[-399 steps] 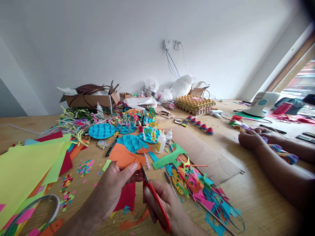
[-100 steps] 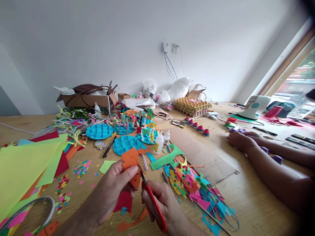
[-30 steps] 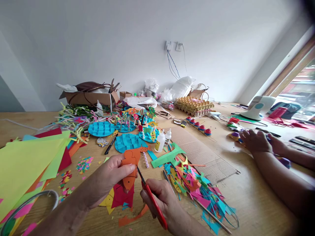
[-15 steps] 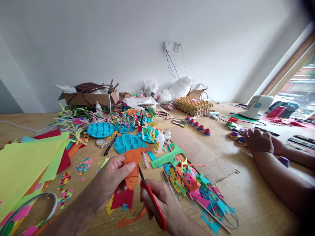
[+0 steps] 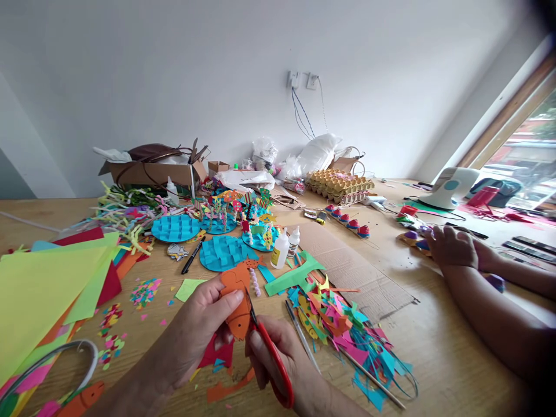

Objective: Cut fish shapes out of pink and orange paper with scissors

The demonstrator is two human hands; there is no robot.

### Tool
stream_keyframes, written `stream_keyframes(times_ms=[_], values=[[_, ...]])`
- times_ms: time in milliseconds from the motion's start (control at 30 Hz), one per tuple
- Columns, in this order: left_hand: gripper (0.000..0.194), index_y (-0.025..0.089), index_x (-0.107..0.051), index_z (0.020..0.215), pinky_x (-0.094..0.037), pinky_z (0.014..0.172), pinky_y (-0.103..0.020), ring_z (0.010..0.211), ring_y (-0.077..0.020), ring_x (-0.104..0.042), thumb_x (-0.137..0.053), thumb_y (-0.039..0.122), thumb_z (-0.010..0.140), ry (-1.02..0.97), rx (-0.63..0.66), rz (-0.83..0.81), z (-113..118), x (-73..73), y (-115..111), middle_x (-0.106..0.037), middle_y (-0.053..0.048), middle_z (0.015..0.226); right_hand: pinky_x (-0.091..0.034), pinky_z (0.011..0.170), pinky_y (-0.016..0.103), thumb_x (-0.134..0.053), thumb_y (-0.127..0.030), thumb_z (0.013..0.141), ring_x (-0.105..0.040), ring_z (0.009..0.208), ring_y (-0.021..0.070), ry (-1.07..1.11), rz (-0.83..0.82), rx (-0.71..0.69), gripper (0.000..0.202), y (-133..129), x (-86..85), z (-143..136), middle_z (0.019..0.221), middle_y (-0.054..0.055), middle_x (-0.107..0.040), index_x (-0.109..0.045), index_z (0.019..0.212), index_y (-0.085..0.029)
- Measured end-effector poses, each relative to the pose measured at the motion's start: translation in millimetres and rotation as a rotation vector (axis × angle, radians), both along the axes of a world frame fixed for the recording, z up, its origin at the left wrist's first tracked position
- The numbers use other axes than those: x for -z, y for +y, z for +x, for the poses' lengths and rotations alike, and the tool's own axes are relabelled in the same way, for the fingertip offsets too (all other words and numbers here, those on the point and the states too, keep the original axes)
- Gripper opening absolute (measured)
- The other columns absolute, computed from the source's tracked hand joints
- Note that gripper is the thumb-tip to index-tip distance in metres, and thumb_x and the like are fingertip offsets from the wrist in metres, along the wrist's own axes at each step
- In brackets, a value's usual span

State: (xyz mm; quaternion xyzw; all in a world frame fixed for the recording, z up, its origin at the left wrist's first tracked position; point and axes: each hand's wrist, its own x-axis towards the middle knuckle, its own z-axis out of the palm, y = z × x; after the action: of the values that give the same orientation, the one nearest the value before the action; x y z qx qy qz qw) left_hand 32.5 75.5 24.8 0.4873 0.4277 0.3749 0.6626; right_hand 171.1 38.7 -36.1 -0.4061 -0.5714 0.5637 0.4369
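Between the thumb and fingers of my left hand is an orange paper fish, its dotted tail pointing away and its head towards me. My right hand is closed round the handles of red scissors. The dark scissor blades meet the right edge of the fish, close to my left thumb. Dark drawn lines and an eye mark the orange paper. Red paper pieces lie under my left hand, with an orange scrap nearer to me.
Coloured sheets lie at the left. Blue discs, glue bottles and a black pen are beyond my hands. Paper scraps and cardboard lie to the right. Another person's hands touch painted cups at the far right.
The orange fish has tilted and shifted slightly right and down, with the scissor blades now against its edge. More of a light green sheet and another orange fish at the lower left shows.
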Motion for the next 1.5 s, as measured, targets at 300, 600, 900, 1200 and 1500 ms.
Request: stream_keyframes(times_ms=[300,600,900,1200,1500], values=[[0.026,0.017,-0.056,0.071,-0.035,0.039,-0.015,0.041,-0.0058,-0.041,-0.065,0.042,0.067,-0.019,-0.018,-0.005,2.1,2.3,-2.8,-0.054,0.005,0.051,-0.024,0.033,0.015,-0.043,-0.071,0.077,-0.032,0.034,0.0042,0.004,-0.011,0.016,0.057,-0.5,-0.6,-0.6,0.046,-0.005,-0.040,-0.046,0.063,-0.016],[0.029,0.016,-0.055,0.067,-0.034,0.041,-0.016,0.043,-0.0059,-0.040,-0.065,0.043,0.067,-0.038,-0.006,-0.001,2.7,1.0,-3.3,-0.053,0.005,0.050,-0.025,0.032,0.014,-0.042,-0.070,0.077,-0.031,0.034,0.0037,-0.020,-0.027,0.034,0.056,-1.4,-3.8,-1.1,0.046,-0.006,-0.039,-0.044,0.062,-0.017],[0.026,0.017,-0.055,0.065,-0.035,0.042,-0.018,0.042,-0.0071,-0.042,-0.063,0.042,0.068,0.037,-0.020,0.041,1.5,0.9,-1.5,-0.055,0.004,0.051,-0.023,0.030,0.013,-0.042,-0.068,0.079,-0.032,0.033,0.0038,-0.051,-0.001,0.043,0.055,-0.4,-3.5,-0.4,0.043,-0.006,-0.037,-0.045,0.062,-0.016],[0.025,0.017,-0.054,0.067,-0.035,0.042,-0.018,0.043,-0.0077,-0.042,-0.061,0.041,0.071,0.060,0.015,0.037,-1.6,2.1,-0.6,-0.054,0.005,0.050,-0.029,0.035,0.014,-0.044,-0.063,0.082,-0.036,0.039,0.0048,-0.059,0.061,0.023,0.051,0.6,-6.8,2.3,0.053,-0.004,-0.041,-0.050,0.065,-0.015],[0.025,0.017,-0.054,0.065,-0.033,0.040,-0.018,0.041,-0.0074,-0.041,-0.061,0.041,0.069,0.071,0.051,0.015,-2.4,0.4,-1.9,-0.054,0.004,0.049,-0.031,0.035,0.013,-0.042,-0.061,0.084,-0.037,0.040,0.0050,-0.084,0.068,0.028,0.051,0.4,-1.6,3.5,0.053,-0.004,-0.042,-0.049,0.064,-0.016]])
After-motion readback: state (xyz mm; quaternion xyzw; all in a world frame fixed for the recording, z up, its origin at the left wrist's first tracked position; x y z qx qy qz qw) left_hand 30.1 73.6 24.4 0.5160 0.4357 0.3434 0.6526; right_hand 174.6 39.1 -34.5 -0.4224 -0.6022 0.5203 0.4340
